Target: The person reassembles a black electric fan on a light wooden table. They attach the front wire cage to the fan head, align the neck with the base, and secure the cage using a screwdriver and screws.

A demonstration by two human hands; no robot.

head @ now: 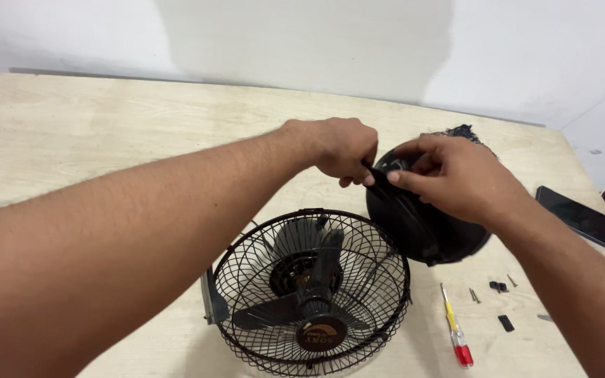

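Fan base [428,234], a round black shell, stands tilted right of the wire fan cage [313,287]. Left hand [341,147] and right hand [456,175] both pinch its top. It looks stiff, light, smooth; the rim seems the best hold.

A plain room at home, used as a makeshift repair spot: a pale plywood table [106,133] against a bare white wall [302,42], with a smartphone [577,217], a small screwdriver [455,329] and loose screws [475,295] on the table's right side.
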